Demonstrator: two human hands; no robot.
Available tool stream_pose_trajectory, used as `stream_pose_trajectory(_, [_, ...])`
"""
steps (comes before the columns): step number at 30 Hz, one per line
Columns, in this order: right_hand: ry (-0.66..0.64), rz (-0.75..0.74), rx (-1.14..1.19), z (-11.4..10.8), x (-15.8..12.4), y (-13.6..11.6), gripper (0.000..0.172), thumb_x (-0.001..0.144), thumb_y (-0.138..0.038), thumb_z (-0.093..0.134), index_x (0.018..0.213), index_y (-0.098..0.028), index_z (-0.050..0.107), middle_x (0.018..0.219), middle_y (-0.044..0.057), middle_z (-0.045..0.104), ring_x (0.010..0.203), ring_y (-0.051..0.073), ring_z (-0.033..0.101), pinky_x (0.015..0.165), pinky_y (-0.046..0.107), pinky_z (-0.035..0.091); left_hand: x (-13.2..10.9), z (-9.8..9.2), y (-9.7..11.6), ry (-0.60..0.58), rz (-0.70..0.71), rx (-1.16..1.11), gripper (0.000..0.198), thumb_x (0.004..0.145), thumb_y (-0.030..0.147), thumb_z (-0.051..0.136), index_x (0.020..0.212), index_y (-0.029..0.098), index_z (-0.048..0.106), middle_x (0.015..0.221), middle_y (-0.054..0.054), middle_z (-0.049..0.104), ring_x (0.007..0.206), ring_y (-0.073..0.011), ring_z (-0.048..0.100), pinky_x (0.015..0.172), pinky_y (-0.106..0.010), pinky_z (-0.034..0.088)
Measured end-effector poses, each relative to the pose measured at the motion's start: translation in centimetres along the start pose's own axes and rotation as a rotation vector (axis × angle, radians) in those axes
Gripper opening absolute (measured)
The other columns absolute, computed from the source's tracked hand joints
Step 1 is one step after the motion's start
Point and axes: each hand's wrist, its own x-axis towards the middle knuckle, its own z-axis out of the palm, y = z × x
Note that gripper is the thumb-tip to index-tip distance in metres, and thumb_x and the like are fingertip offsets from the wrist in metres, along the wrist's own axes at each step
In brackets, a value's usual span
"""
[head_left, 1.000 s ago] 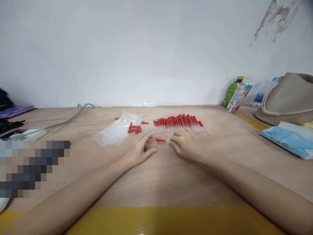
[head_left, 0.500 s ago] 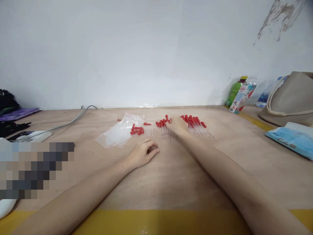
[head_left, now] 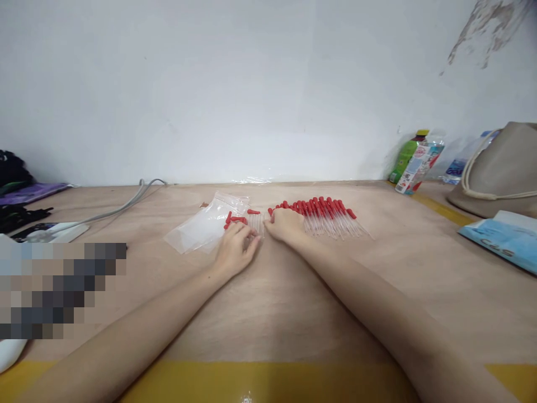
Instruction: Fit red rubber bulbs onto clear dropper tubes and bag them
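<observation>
My left hand [head_left: 235, 247] reaches over the front of some loose red rubber bulbs [head_left: 239, 219], its fingers curved and the thumb apart from them. Whether its fingertips touch a bulb is hidden. My right hand [head_left: 287, 225] has its fingers drawn together beside a short row of bare glass tubes [head_left: 257, 223]. What lies between those fingertips cannot be made out. To its right, several glass droppers with red bulbs [head_left: 327, 210] lie side by side in a slanted row. Clear plastic zip bags [head_left: 201, 226] lie flat left of the loose bulbs.
A green bottle [head_left: 406, 159] and a printed carton [head_left: 419, 168] stand at the back right, near a grey bag [head_left: 503, 168] and a blue packet [head_left: 503, 238]. A grey cable [head_left: 126, 207] runs across the left. The white wall [head_left: 268, 89] bounds the table behind.
My right hand has moved left from the dropper row to the bare glass tubes. My left hand has moved forward and slightly left to the loose red bulbs.
</observation>
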Motion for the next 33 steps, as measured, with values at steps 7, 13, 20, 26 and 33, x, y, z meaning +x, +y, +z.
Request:
stream_pose_trajectory(7, [-0.089,0.034,-0.01,1.0,0.4,-2.0,0.024,0.075,-0.027,0.049,0.087,-0.014,0.066,0.091,0.014,0.066,0.083,0.024,0.062,0.066,0.031,0.044,3.3,0.1,-4.2,0.061,-0.091,0.291,0.019,0.081,0.028,0.048,0.086,0.019,0.064,0.084,-0.006,0.057,0.085,-0.023,0.049,0.08,-0.037,0.039])
stream_pose_trajectory(13, [-0.042,0.01,-0.013,1.3,-0.6,-2.0,0.026,0.081,-0.02,0.041,0.094,-0.009,0.061,0.091,0.018,0.064,0.082,0.023,0.061,0.063,0.03,0.041,8.3,1.1,-5.6,-0.289,-0.123,0.364,0.026,0.081,0.023,0.047,0.099,0.02,0.065,0.105,-0.01,0.057,0.102,-0.0269,0.046,0.087,-0.038,0.037])
stream_pose_trajectory(20, [0.381,-0.252,-0.067,1.4,-4.2,2.7,0.023,0.086,-0.026,0.034,0.083,-0.012,0.052,0.081,0.012,0.059,0.08,0.023,0.052,0.074,0.037,0.032,11.4,2.3,-6.4,-0.424,-0.153,0.347,0.012,0.072,0.023,0.059,0.08,0.021,0.069,0.091,-0.007,0.061,0.092,-0.0236,0.052,0.081,-0.032,0.039])
stream_pose_trajectory(26, [0.398,-0.504,0.181,1.0,-6.6,7.7,0.018,0.087,-0.022,0.035,0.078,-0.016,0.049,0.073,0.005,0.054,0.069,0.016,0.047,0.068,0.029,0.035,12.2,2.1,-6.6,-0.423,-0.158,0.278,0.008,0.062,0.022,0.068,0.068,0.019,0.065,0.078,-0.004,0.059,0.081,-0.0204,0.055,0.074,-0.028,0.041])
stream_pose_trajectory(33, [0.344,-0.63,0.247,0.4,-6.6,9.7,0.028,0.085,-0.011,0.035,0.106,-0.017,0.051,0.092,0.008,0.059,0.085,0.018,0.053,0.075,0.031,0.037,8.8,0.6,-3.0,-0.228,-0.072,0.076,0.012,0.081,0.023,0.048,0.089,0.016,0.054,0.088,-0.005,0.06,0.081,-0.0148,0.056,0.072,-0.026,0.045])
